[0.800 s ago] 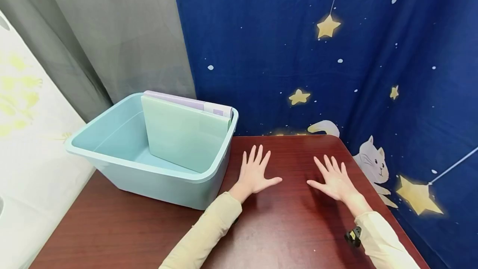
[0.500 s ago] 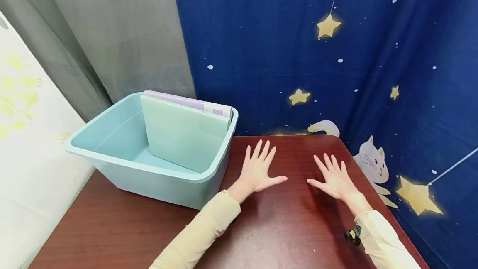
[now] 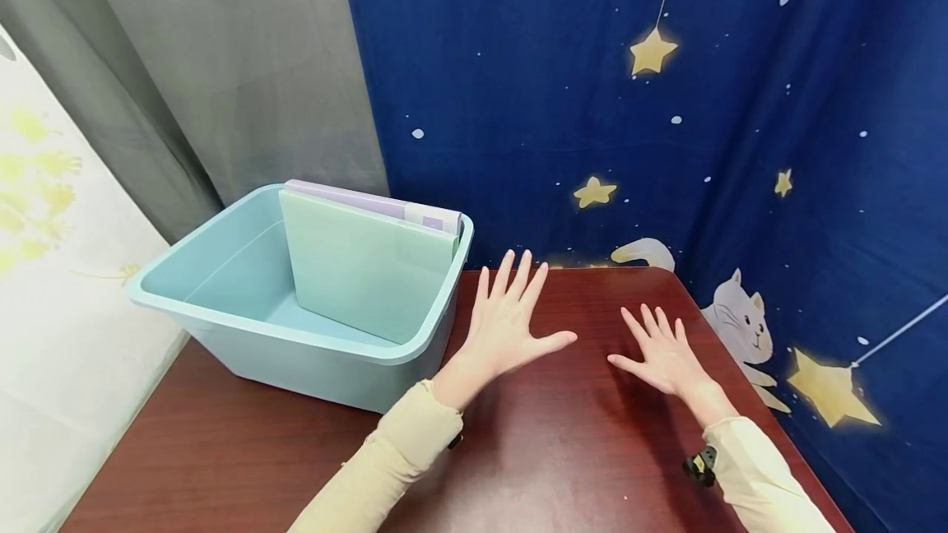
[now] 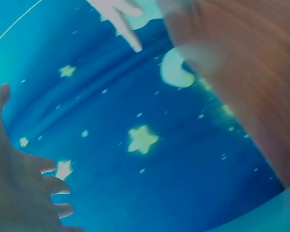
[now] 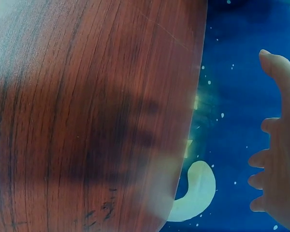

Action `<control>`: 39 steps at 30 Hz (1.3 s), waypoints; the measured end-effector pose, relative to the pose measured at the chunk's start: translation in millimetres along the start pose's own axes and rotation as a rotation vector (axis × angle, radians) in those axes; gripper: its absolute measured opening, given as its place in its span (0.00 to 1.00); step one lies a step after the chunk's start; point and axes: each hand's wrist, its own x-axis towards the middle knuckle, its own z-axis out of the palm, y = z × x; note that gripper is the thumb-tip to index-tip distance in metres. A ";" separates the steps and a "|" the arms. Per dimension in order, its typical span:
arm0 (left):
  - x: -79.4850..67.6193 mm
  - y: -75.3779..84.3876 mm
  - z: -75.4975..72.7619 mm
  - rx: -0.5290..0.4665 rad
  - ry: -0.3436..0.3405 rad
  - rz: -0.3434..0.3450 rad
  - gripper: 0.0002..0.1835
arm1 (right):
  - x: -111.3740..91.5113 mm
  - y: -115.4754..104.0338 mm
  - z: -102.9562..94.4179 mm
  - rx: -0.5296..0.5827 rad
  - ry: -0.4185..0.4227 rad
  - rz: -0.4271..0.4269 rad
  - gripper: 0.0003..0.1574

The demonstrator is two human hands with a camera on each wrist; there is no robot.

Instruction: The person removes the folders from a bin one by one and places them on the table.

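Left hand (image 3: 502,334) and right hand (image 3: 666,362) spread wide, holding nothing; any reach for the green box (image 3: 370,270) should clear the blue tub (image 3: 311,367)

A dark blue curtain (image 3: 511,64) printed with yellow stars (image 3: 652,52) and a pale cat (image 3: 739,326) hangs across the far and right sides. A grey curtain (image 3: 252,64) adjoins it at far left, beside a white, yellow-patterned cloth (image 3: 67,344). The reddish-brown, wood-grained worktop (image 3: 563,442) catches a soft sheen of light.
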 end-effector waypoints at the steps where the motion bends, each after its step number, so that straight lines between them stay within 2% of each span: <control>1: -0.6 -0.9 -5.2 -0.005 0.002 -0.013 0.50 | 0.0 -0.3 -0.2 0.003 0.001 0.000 0.55; 8: -4.3 -14.2 -38.6 -0.047 0.007 -0.138 0.50 | 2.2 -1.2 0.4 0.008 0.001 -0.007 0.55; 16: -14.7 -30.9 -70.3 -0.079 -0.004 -0.244 0.49 | 3.3 -1.6 -0.5 0.006 -0.003 -0.008 0.55; 20: -21.0 -37.8 -82.8 -0.080 -0.012 -0.265 0.48 | 4.3 -2.6 -0.3 0.009 0.005 -0.009 0.55; 25: -33.1 -51.2 -91.5 -0.065 0.006 -0.277 0.48 | 3.2 -1.6 4.6 0.017 0.008 -0.013 0.55; 30: -50.7 -73.4 -100.8 -0.065 0.025 -0.287 0.48 | 2.5 -1.5 3.9 0.019 -0.006 -0.008 0.55; 39: -88.9 -131.9 -117.7 -0.105 0.092 -0.255 0.47 | 4.9 -4.4 -1.0 0.006 0.011 -0.022 0.55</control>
